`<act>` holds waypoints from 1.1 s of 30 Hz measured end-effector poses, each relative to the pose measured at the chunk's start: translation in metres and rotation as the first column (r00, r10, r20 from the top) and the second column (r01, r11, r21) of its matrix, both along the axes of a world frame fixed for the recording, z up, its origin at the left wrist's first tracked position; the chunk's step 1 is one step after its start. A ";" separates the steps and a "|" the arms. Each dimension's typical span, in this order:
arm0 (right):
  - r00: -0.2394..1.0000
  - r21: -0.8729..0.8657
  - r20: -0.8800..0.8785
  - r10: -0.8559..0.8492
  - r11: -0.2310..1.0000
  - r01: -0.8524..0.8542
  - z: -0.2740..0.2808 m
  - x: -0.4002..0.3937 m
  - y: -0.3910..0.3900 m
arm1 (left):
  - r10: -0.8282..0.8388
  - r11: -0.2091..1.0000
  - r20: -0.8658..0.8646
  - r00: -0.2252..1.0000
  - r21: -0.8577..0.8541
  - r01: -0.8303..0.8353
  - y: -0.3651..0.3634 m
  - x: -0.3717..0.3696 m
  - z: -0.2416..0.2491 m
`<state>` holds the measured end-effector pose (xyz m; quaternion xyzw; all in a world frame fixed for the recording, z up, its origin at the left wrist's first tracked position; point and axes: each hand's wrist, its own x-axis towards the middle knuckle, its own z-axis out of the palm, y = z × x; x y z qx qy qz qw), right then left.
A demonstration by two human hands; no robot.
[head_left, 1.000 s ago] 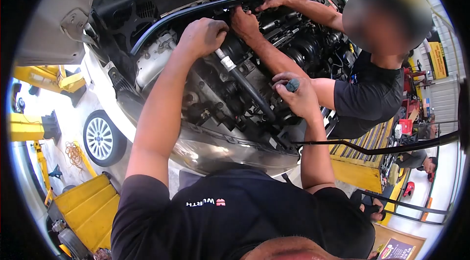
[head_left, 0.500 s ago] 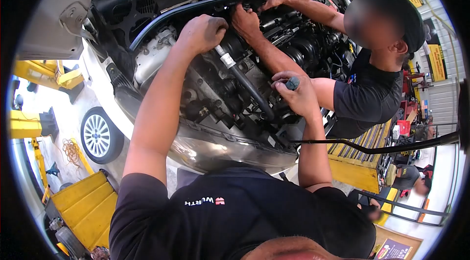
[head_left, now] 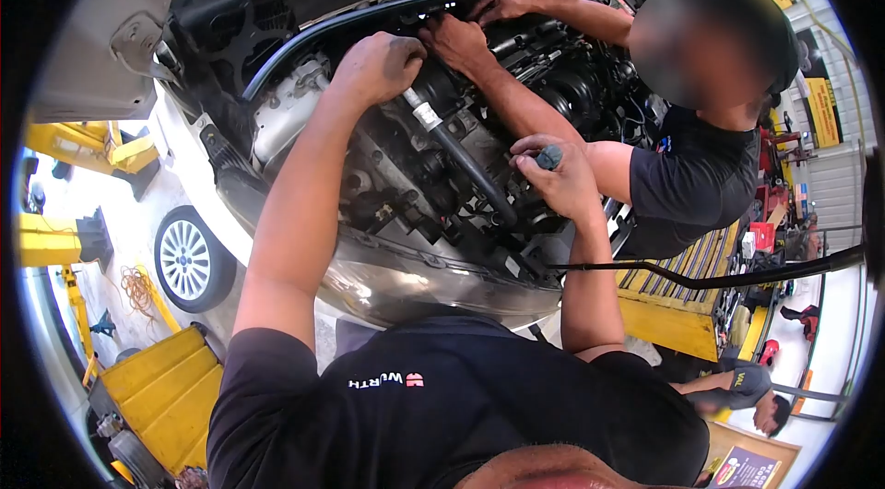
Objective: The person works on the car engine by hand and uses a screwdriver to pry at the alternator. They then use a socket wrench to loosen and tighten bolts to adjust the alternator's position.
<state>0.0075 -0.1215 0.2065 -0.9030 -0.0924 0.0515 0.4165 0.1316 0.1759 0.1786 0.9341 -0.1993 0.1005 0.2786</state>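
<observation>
My left hand is closed over the far side of the engine bay, its fingers curled down right at the silver end of a black hose. What lies inside those fingers is hidden. Nearer the front of the car, my right hand is wrapped round a dark grey, round-ended piece that sticks up between thumb and fingers. The hose slants between my two hands above the engine.
A co-worker leans in from the right, both hands deep at the back of the engine bay, one forearm crossing near my right hand. A wheel and yellow lift parts are at left. A yellow cart stands at right.
The co-worker's hands have shifted slightly at the back of the bay, and their head has moved left. My hands stay almost where they were. A person in the background has moved.
</observation>
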 end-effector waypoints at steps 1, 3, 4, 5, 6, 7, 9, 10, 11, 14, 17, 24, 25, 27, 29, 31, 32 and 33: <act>1.000 0.000 0.001 -0.002 1.000 0.002 -0.001 0.000 0.000 | -0.002 1.000 0.001 1.000 0.000 0.002 0.000 0.000 0.000; 1.000 0.033 -0.003 0.014 0.999 -0.014 -0.003 0.001 -0.001 | 0.015 1.000 -0.019 1.000 -0.004 -0.016 -0.001 -0.002 0.003; 1.000 0.033 -0.001 0.014 0.999 -0.014 -0.003 0.001 -0.001 | 0.015 1.000 -0.017 1.000 -0.003 -0.015 -0.001 -0.003 0.005; 1.000 0.027 0.004 0.013 1.000 -0.013 -0.004 0.001 -0.001 | 0.025 1.000 -0.046 0.999 0.008 -0.025 -0.001 -0.004 0.007; 1.000 0.021 0.010 0.012 1.000 -0.012 -0.004 0.001 -0.001 | 0.036 0.999 -0.074 0.997 0.021 -0.034 -0.001 -0.005 0.009; 1.000 0.022 0.012 0.012 1.000 -0.013 -0.005 0.001 -0.002 | 0.036 0.999 -0.072 0.997 0.021 -0.035 -0.001 -0.004 0.008; 1.000 0.026 0.016 0.021 0.999 -0.021 -0.007 0.003 -0.003 | 0.036 0.999 -0.070 0.997 0.020 -0.034 -0.001 -0.003 0.006; 1.000 0.027 0.018 0.022 0.999 -0.022 -0.007 0.003 -0.003 | 0.037 0.999 -0.067 0.997 0.021 -0.035 -0.001 -0.002 0.005; 1.000 0.006 0.014 0.022 1.000 -0.022 -0.007 0.003 -0.003 | 0.029 1.000 -0.066 0.997 0.010 -0.028 0.000 -0.002 0.004; 1.000 -0.015 0.009 0.015 1.000 -0.015 -0.006 0.002 -0.002 | 0.020 1.000 -0.059 0.998 -0.002 -0.020 -0.001 -0.001 0.002; 1.000 -0.040 -0.003 0.020 0.999 -0.020 0.003 0.001 0.000 | 0.023 1.000 -0.064 0.998 0.003 -0.023 -0.001 -0.001 0.003; 0.975 0.179 -0.223 -0.015 0.982 0.056 0.014 0.016 -0.017 | 0.004 1.000 -0.056 0.998 -0.013 -0.004 0.000 -0.003 0.006; 0.981 0.241 -0.194 -0.014 0.969 0.061 0.009 0.022 -0.024 | 0.005 1.000 -0.067 0.998 -0.010 -0.006 0.001 -0.004 0.008; 0.976 0.268 -0.210 -0.052 0.957 0.108 0.014 0.031 -0.031 | 0.001 1.000 -0.058 0.998 -0.007 -0.001 0.003 -0.003 0.008; 0.972 0.305 -0.224 -0.067 0.943 0.136 0.010 0.044 -0.047 | -0.003 1.000 -0.056 0.998 -0.002 0.003 0.004 -0.004 0.009; 0.956 0.339 -0.266 -0.127 0.916 0.215 0.004 0.060 -0.066 | 0.011 1.000 -0.064 0.998 0.000 -0.011 0.005 -0.005 0.011; 0.942 0.352 -0.292 -0.167 0.897 0.268 0.000 0.067 -0.074 | 0.003 1.000 -0.071 0.997 0.003 -0.003 0.005 -0.003 0.007; 0.928 0.375 -0.328 -0.179 0.877 0.301 0.000 0.069 -0.076 | 0.020 1.000 -0.053 0.998 -0.006 -0.020 0.004 0.000 0.003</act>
